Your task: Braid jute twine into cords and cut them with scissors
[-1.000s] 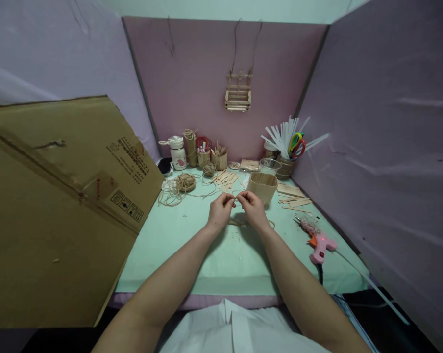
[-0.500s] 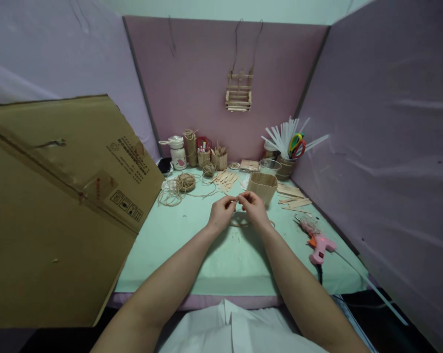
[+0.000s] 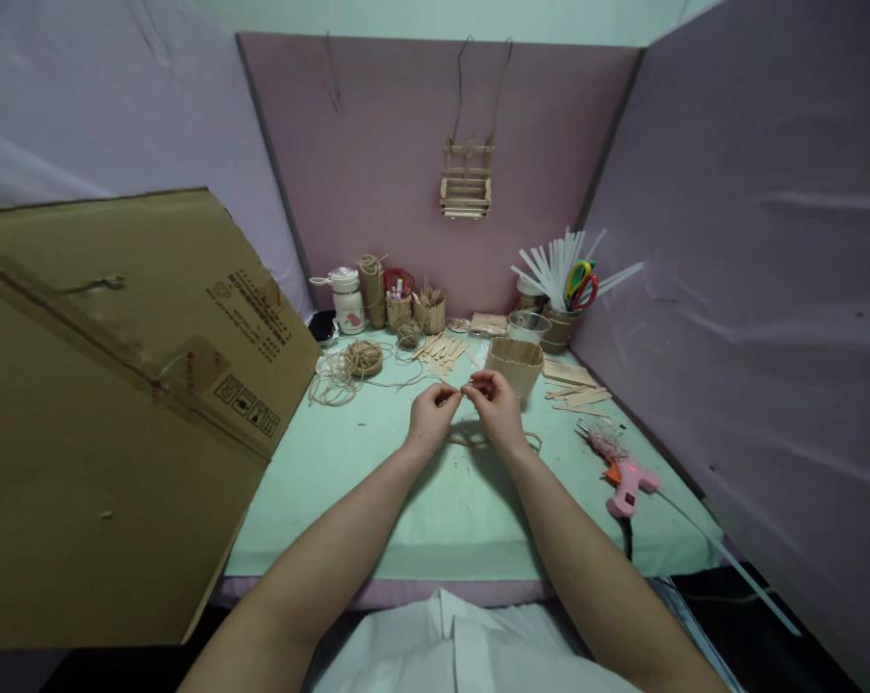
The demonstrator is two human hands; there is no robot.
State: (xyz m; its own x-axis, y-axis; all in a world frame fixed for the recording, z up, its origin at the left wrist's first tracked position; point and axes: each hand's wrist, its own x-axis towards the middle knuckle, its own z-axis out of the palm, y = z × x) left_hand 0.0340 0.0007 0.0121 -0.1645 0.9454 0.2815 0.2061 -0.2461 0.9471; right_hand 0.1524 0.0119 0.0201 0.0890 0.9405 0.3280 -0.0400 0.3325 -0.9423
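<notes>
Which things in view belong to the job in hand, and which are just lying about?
Likely in the job:
left hand and right hand, close together, any held piece too small to make out
cord beneath them
wooden-stick container just beyond
pink glue gun, red light showing

Apparently lying about:
white bottle
cardboard
hanging wooden rack

The twine looks rough, matt and fibrous, like the fuzzy ball over on the far left. That ribbed container seems to be bare, matt wood, and the flat sticks are smooth, unvarnished wood. At right I see a glue gun in smooth pink plastic, metal-tipped. Creased green cloth covers the table; the left-hand cardboard is dull, its tape shiny.
</notes>
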